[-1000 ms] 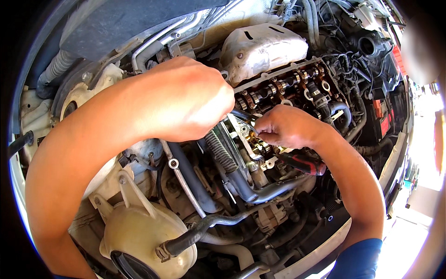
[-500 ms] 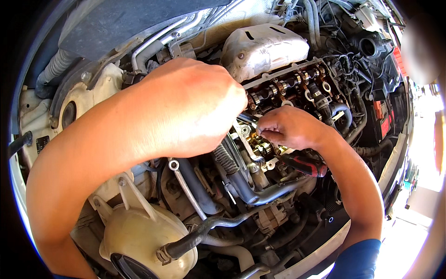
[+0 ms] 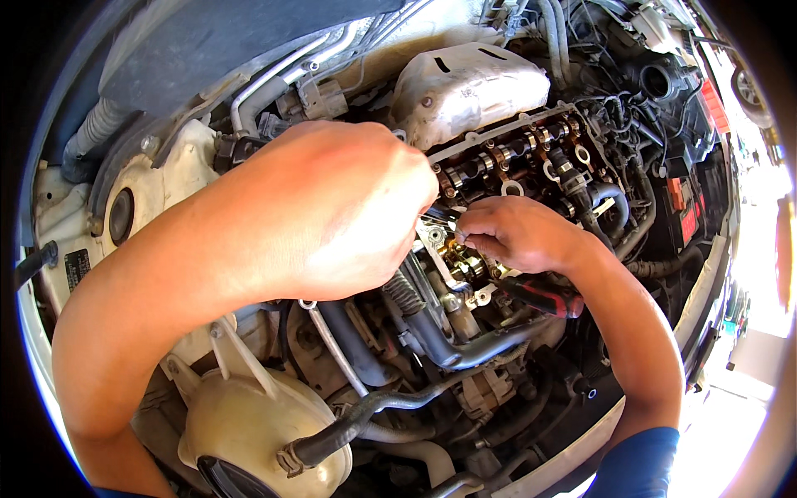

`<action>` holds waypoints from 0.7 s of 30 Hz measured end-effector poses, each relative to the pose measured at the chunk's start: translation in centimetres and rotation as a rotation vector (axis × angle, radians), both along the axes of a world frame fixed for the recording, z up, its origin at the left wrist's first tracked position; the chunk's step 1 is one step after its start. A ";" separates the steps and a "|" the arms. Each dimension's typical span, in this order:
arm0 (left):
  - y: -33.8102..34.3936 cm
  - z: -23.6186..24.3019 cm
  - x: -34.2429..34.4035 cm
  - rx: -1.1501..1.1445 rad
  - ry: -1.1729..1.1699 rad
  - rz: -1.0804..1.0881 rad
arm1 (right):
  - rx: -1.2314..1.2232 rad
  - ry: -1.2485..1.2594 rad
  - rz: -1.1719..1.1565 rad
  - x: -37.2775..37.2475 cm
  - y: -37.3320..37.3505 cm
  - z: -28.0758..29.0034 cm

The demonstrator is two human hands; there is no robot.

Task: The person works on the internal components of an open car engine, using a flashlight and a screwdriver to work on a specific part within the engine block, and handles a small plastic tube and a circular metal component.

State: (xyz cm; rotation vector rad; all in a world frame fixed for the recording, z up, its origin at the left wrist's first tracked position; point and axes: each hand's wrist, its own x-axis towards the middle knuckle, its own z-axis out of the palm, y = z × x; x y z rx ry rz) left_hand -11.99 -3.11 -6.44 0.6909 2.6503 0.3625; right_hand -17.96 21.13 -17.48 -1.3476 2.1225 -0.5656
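Two bare hands meet over the open engine of a car, its bay lit by hard sunlight. The left hand (image 3: 374, 212) is curled with its back to the camera; its fingers are largely hidden, and what they grip, if anything, cannot be told. Just to its right, the right hand (image 3: 516, 235) keeps thumb and forefinger closed in a pinch; whether something small sits between them is unclear. A slim, dark tool-like piece (image 3: 437, 214) lies in the narrow space between the hands, above the exposed gold-toned metal valve gear (image 3: 466, 264). Nearer, below the right hand, rests a red-and-black rounded handle (image 3: 544, 296). A brown-stained metal camshaft (image 3: 481, 162) stretches to the far right, beside a dull silver heat shield (image 3: 469, 93). At the near left stands a yellowed, round plastic tank (image 3: 257, 411), joined to a black rubber hose (image 3: 357, 419); a slim silver metal rod (image 3: 336, 347) runs from beneath the left forearm toward that hose.
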 end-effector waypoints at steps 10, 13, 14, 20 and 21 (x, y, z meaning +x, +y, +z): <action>-0.2 0.2 0.3 0.028 -0.096 0.064 | 0.009 0.002 0.024 0.1 0.1 -0.1; -0.1 0.3 0.4 0.049 -0.116 0.074 | 0.022 0.011 0.044 -0.1 0.1 -0.1; -0.2 0.3 0.5 0.065 -0.110 0.071 | 0.016 0.014 0.046 0.0 0.1 -0.1; -1.2 -1.2 0.1 0.048 0.166 0.000 | 0.065 0.000 0.021 0.2 -0.1 -0.2; -1.2 -1.6 -0.1 0.054 0.202 -0.014 | 0.074 -0.006 0.003 0.1 0.0 -0.3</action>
